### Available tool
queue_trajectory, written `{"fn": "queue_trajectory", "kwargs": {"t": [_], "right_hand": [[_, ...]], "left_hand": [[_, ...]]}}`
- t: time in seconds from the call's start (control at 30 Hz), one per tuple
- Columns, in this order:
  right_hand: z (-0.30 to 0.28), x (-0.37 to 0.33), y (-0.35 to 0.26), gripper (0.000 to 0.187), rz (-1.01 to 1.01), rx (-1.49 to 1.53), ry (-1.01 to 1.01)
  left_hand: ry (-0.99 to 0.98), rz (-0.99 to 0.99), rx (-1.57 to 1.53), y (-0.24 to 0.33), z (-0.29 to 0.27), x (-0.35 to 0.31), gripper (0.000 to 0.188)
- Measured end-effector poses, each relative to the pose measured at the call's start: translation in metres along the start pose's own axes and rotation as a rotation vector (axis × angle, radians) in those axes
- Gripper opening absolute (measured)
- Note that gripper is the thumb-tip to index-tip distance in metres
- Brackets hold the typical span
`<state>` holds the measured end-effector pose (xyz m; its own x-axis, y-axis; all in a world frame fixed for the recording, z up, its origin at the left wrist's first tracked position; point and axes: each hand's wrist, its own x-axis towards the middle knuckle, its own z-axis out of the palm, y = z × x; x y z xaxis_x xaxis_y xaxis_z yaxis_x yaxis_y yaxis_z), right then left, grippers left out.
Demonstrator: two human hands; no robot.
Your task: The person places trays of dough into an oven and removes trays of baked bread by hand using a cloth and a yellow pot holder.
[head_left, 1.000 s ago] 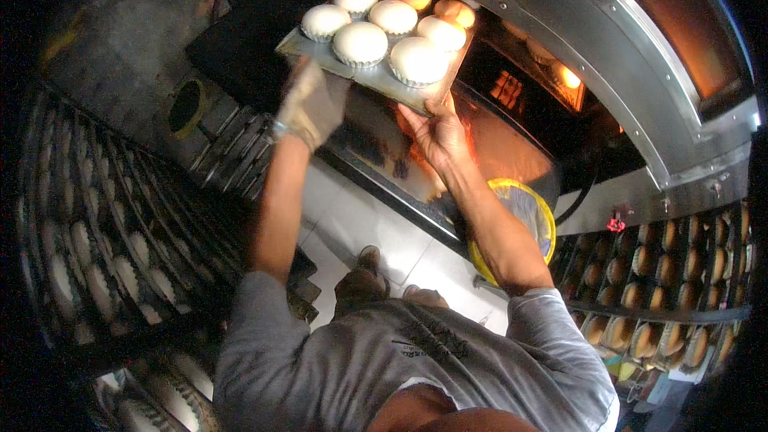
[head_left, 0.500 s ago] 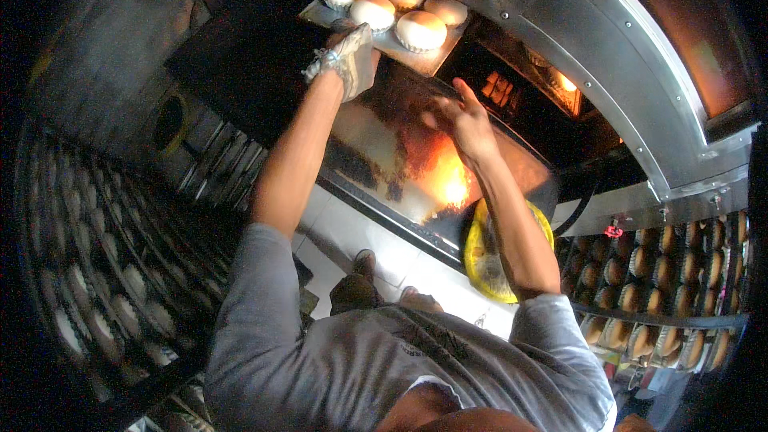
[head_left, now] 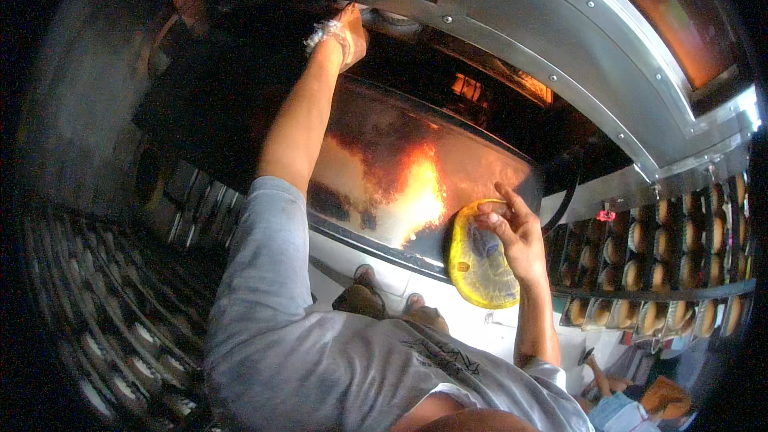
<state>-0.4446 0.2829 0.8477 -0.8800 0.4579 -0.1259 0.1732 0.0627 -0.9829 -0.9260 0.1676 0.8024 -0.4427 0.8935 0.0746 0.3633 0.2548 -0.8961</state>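
My left hand [head_left: 350, 38], in a pale cloth mitt, reaches through the oven mouth under the metal hood. Its fingers look closed at the near edge of a baking tray, which shadow and the hood almost wholly hide. Just right of that hand, a dim round bun [head_left: 398, 22] shows in its fluted cup. My right hand [head_left: 518, 236] is empty, thumb and fingers apart. It hovers over the front of the oven, beside a round thing with a yellow rim [head_left: 486, 272].
The shiny oven door panel [head_left: 464, 152] mirrors an orange glow. A curved steel hood [head_left: 512, 8] overhangs the opening. Racks of browned buns [head_left: 640, 272] stand at right, with another person [head_left: 624, 412] below them. More laden racks [head_left: 104, 312] fill the left side.
My left hand has gone farther into the oven, and the tray of buns has slid mostly out of sight. My right hand has dropped back toward the yellow-rimmed thing.
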Motion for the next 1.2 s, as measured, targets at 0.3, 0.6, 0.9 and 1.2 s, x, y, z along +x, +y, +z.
{"fn": "queue_trajectory", "kwargs": {"t": [0.3,0.6,0.9,1.2], "right_hand": [[-0.008,-0.032,-0.004,0.060,-0.104,-0.166,-0.007],[-0.204,-0.019,-0.176,0.023,-1.203,-0.873,1.151],[-0.336,-0.061,-0.303,0.016,-1.001,-1.080,0.838],[-0.321,-0.098,-0.354,0.015,-0.695,-1.769,0.659]], "left_hand": [[0.078,-0.281,-1.008,-0.006,-0.029,-0.018,0.037],[0.279,-0.842,-1.120,-0.044,-0.253,-0.203,0.047],[0.282,-1.068,-1.055,0.006,-0.338,-0.305,0.034],[0.177,-0.864,-1.671,0.099,-0.294,-0.353,0.060]]}}
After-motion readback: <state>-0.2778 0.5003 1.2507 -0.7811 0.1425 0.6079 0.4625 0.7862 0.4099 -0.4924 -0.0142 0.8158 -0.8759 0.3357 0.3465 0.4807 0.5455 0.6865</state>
